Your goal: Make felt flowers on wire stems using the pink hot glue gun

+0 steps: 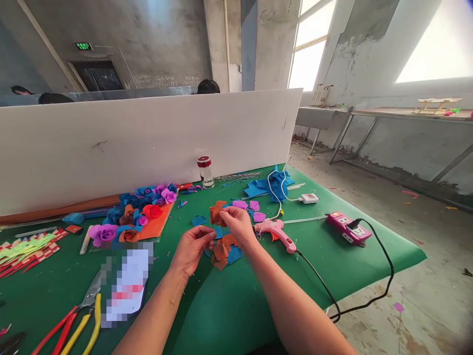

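My right hand (236, 224) is closed in a pinch on a small brown paper flower (215, 215), held up above the table. Lower and to its left, my left hand (194, 246) has thumb and fingertips pressed together; whatever may be between them is too small to make out. Under both hands lies a loose pile of brown petals (220, 251) and blue petals (235, 255). Purple petals (259, 217) lie just beyond my right hand. A pink glue gun (276, 231) rests on the table to the right of that hand.
Finished paper flowers (105, 234) stand at the left, near a phone (127, 286) and pliers (90, 298). A lidded glass jar (205, 172) stands by the white partition (148, 143). A pink power strip (347, 228) and cables lie at the right of the green table (314, 276).
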`<state>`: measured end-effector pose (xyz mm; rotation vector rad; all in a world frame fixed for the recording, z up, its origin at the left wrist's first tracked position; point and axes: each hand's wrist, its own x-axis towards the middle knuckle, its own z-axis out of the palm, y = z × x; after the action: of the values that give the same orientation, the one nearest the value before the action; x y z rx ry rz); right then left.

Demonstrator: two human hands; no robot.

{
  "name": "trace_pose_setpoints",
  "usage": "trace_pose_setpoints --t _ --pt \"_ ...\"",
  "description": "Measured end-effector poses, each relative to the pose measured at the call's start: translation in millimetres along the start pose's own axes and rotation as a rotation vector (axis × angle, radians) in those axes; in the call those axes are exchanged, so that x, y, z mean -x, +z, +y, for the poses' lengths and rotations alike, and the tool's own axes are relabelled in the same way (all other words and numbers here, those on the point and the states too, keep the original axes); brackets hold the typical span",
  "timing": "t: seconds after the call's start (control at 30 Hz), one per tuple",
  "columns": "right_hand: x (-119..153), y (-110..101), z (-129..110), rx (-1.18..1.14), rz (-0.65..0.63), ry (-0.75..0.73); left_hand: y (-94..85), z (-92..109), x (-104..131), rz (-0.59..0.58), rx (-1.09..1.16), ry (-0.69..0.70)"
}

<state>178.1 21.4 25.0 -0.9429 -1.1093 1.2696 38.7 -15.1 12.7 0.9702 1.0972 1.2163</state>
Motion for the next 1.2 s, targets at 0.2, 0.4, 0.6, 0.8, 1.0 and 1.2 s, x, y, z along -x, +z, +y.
trace_pose_setpoints --t 0.2,0.4,0.6,0.8,1.0,1.2 --pt "-0.6 0.6 1.1 -0.017 -0.003 0.008 0.6 0.0 -1.1 0.013 -0.005 0.007" --pt "-2.5 -0.1 4.7 -0.009 -0.009 0.014 -0.5 -0.9 -0.8 0.025 -0.002 -0.007" --pt "-1.7 0.3 4.7 -0.011 -0.029 0.012 -0.1 -0.8 -1.2 0.017 0.006 -0.008" --pt "-1.9 0.4 4.3 -0.006 -0.032 0.011 0.5 -0.2 -1.4 0.016 0.004 -0.014" --pt "-2.0 0.2 4.9 -0.035 -0.052 0.025 1.3 0.3 -0.4 0.015 0.006 -0.015" --pt "-1.6 0.8 4.3 -0.065 -0.058 0.042 1.5 0.8 0.0 0.009 0.007 -0.017"
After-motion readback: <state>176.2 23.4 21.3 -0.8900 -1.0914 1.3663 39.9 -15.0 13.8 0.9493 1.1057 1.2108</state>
